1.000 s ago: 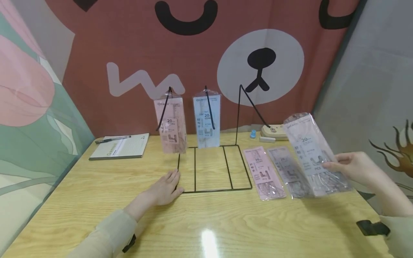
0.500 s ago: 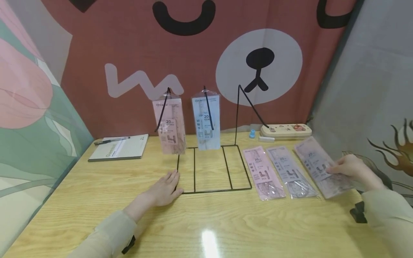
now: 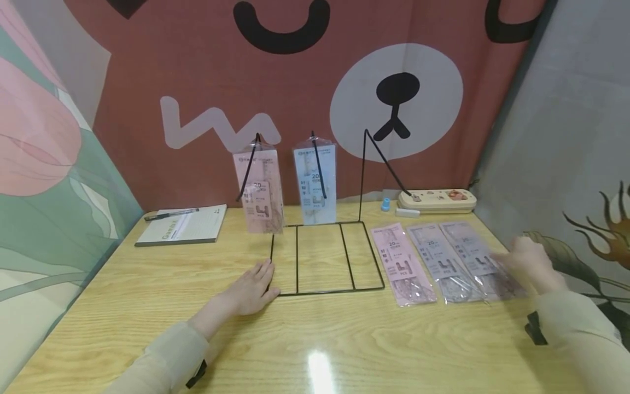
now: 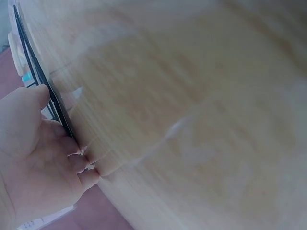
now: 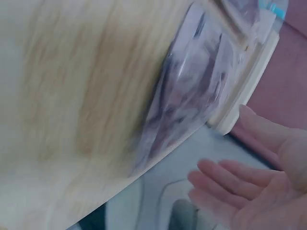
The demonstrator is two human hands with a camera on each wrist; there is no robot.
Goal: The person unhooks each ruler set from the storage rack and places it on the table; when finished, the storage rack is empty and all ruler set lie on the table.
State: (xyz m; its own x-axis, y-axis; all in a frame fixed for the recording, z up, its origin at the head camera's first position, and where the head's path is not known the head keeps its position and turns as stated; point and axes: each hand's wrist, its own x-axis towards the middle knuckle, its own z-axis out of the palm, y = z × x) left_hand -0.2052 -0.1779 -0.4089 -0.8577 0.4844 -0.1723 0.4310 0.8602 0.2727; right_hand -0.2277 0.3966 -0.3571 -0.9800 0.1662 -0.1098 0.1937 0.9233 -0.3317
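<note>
A black wire display rack (image 3: 326, 291) stands on the table with three hooks. A pink ruler set (image 3: 269, 172) in a clear pack hangs on the left hook, and a blue ruler set (image 3: 306, 183) on the middle one. My left hand (image 3: 248, 289) lies flat at the rack's front left corner; its fingers (image 4: 67, 145) touch the wire in the left wrist view. On the right lie a pink ruler set (image 3: 396, 251), a greyish-purple one (image 3: 433, 247) and a mauve one (image 3: 467, 243). My right hand (image 5: 240, 187), blurred in the head view, is beside the mauve pack, fingers loose and holding nothing.
A cream pencil case (image 3: 443, 202) lies at the back right. Near it are a small blue item (image 3: 386, 204) and a white eraser-like block (image 3: 407, 213). A notebook (image 3: 197, 224) with a pen (image 3: 172, 214) on it sits back left. Curtains border the table.
My right hand has lowered the mauve ruler set onto the table beside the greyish-purple one and let it go. The left hand has stayed at the rack's corner.
</note>
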